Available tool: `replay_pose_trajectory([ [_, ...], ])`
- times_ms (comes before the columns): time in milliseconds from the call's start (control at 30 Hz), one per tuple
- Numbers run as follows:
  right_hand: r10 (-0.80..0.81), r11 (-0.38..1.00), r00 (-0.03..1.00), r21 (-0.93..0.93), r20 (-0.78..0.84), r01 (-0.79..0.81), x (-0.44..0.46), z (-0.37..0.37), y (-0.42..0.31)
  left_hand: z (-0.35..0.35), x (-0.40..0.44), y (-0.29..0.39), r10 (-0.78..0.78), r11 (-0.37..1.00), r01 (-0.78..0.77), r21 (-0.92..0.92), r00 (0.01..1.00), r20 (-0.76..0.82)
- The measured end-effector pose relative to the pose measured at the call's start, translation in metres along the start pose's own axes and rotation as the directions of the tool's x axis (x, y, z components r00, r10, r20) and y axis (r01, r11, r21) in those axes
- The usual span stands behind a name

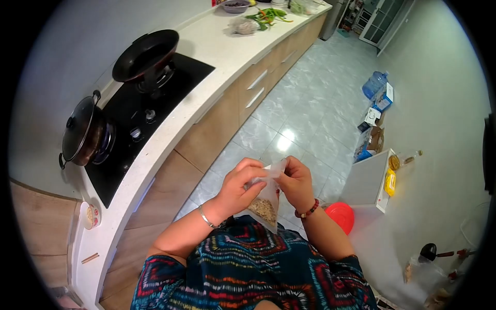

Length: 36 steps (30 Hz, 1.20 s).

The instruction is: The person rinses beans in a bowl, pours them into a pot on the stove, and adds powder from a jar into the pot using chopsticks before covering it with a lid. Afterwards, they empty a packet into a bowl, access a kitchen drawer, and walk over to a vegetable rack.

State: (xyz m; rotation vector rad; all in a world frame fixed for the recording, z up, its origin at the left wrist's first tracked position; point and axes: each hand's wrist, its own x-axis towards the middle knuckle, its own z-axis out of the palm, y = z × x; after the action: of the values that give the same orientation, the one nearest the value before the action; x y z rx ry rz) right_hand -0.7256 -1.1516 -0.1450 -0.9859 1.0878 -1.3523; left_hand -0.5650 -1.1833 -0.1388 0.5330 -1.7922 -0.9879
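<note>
A translucent plastic bag (264, 209) with brown, grain-like bits in its lower part hangs between my two hands, in front of my patterned shirt. My left hand (242, 185), with a silver bangle at the wrist, pinches the bag's upper left side. On the other side, my right hand (295, 181), wearing a red bead bracelet, grips the bag's upper right edge between thumb and fingers. The bag's top is crumpled, and whether its mouth is open cannot be made out.
Left, a black stove (139, 119) holds a wok (144, 56) and a lidded pot (82, 129). A paper cup (90, 216) and chopsticks (90, 258) lie nearby. Green peppers (271, 18) sit farther along the counter (222, 51). A white cabinet (364, 181) and red lid (340, 218) stand right.
</note>
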Motion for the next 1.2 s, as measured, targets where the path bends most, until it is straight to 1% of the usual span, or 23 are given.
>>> replay_pose_trajectory([
  [67, -0.017, 1.000, 1.000, 0.002, 0.007, 0.017, -0.002, -0.019, -0.003, 0.017, 0.003, 0.006, -0.079, 0.996, 0.074, 0.054, 0.993, 0.086],
  [100, -0.022, 1.000, 1.000, 0.004, 0.011, 0.022, -0.003, -0.027, -0.005, 0.027, 0.005, 0.007, -0.073, 0.996, 0.068, 0.056, 0.993, 0.089],
  [167, -0.029, 1.000, 0.999, 0.010, 0.014, 0.029, -0.004, -0.039, -0.011, 0.041, 0.009, 0.006, -0.148, 0.989, 0.147, 0.016, 0.987, 0.067],
  [200, 0.004, 1.000, 1.000, -0.006, 0.031, -0.004, -0.004, -0.045, -0.014, 0.048, 0.010, 0.004, -0.148, 0.989, 0.147, 0.021, 0.986, 0.071],
  [267, 0.037, 0.999, 0.998, -0.017, 0.043, -0.036, -0.004, -0.054, -0.018, 0.059, 0.012, 0.000, -0.101, 0.979, 0.095, 0.179, 0.995, 0.025],
  [333, 0.161, 0.987, 0.984, -0.023, 0.075, -0.160, -0.003, -0.064, -0.020, 0.066, 0.016, 0.000, -0.113, 0.969, 0.103, 0.225, 0.993, 0.031],
  [400, 0.156, 0.988, 0.985, 0.008, 0.077, -0.157, -0.002, -0.070, -0.017, 0.069, 0.021, 0.000, -0.125, 0.957, 0.110, 0.268, 0.991, 0.038],
  [500, 0.132, 0.991, 0.988, 0.017, 0.075, -0.133, 0.004, -0.077, -0.018, 0.066, 0.032, -0.006, -0.095, 0.979, 0.085, 0.185, 0.994, 0.046],
  [533, 0.115, 0.993, 0.991, -0.006, 0.072, -0.115, 0.006, -0.080, -0.018, 0.062, 0.035, -0.013, -0.260, 0.966, 0.260, -0.001, 0.965, 0.029],
  [567, 0.116, 0.993, 0.991, -0.006, 0.065, -0.116, 0.008, -0.082, -0.019, 0.060, 0.038, -0.020, -0.420, 0.888, 0.420, -0.188, 0.906, 0.044],
  [600, 0.104, 0.993, 0.992, -0.061, 0.078, -0.099, 0.011, -0.084, -0.020, 0.060, 0.041, -0.028, -0.420, 0.887, 0.421, -0.192, 0.906, 0.049],
  [667, 0.093, 0.990, 0.992, -0.118, 0.088, -0.082, 0.020, -0.086, -0.021, 0.060, 0.053, -0.039, -0.562, 0.707, 0.536, -0.461, 0.822, 0.094],
  [700, 0.087, 0.990, 0.991, -0.119, 0.098, -0.075, 0.025, -0.087, -0.021, 0.057, 0.058, -0.041, -0.530, 0.711, 0.536, -0.455, 0.834, 0.153],
  [733, 0.080, 0.991, 0.991, -0.119, 0.110, -0.067, 0.031, -0.087, -0.021, 0.058, 0.065, -0.041, -0.530, 0.709, 0.536, -0.459, 0.834, 0.154],
  [833, 0.024, 0.998, 0.998, -0.066, 0.066, -0.019, 0.055, -0.090, -0.011, 0.058, 0.083, -0.048, -0.548, 0.693, 0.590, -0.414, 0.805, 0.229],
  [867, 0.031, 0.997, 0.997, -0.068, 0.066, -0.026, 0.064, -0.090, -0.012, 0.055, 0.090, -0.055, -0.454, 0.844, 0.492, -0.213, 0.867, 0.203],
  [900, 0.047, 0.995, 0.997, -0.086, 0.055, -0.042, 0.076, -0.089, -0.015, 0.052, 0.099, -0.061, -0.347, 0.935, 0.354, 0.003, 0.916, 0.201],
  [933, 0.056, 0.993, 0.997, -0.103, 0.045, -0.051, 0.088, -0.088, -0.017, 0.048, 0.109, -0.066, -0.344, 0.936, 0.351, 0.003, 0.917, 0.199],
  [1000, 0.076, 0.991, 0.996, -0.109, 0.036, -0.072, 0.111, -0.086, -0.018, 0.039, 0.128, -0.075, -0.312, 0.907, 0.220, 0.360, 0.923, 0.224],
  [1067, 0.105, 0.988, 0.994, -0.116, 0.029, -0.101, 0.132, -0.085, -0.017, 0.031, 0.141, -0.087, -0.346, 0.895, 0.248, 0.371, 0.911, 0.226],
  [1133, 0.124, 0.992, 0.983, -0.040, 0.138, -0.119, 0.157, -0.086, -0.015, 0.021, 0.156, -0.101, -0.371, 0.884, 0.266, 0.384, 0.899, 0.231],
  [1167, 0.125, 0.992, 0.982, -0.043, 0.139, -0.120, 0.168, -0.085, -0.016, 0.017, 0.162, -0.110, -0.337, 0.882, 0.236, 0.408, 0.921, 0.195],
  [1200, 0.130, 0.990, 0.978, 0.022, 0.165, -0.136, 0.177, -0.083, -0.017, 0.012, 0.168, -0.119, -0.301, 0.877, 0.206, 0.433, 0.940, 0.163],
])
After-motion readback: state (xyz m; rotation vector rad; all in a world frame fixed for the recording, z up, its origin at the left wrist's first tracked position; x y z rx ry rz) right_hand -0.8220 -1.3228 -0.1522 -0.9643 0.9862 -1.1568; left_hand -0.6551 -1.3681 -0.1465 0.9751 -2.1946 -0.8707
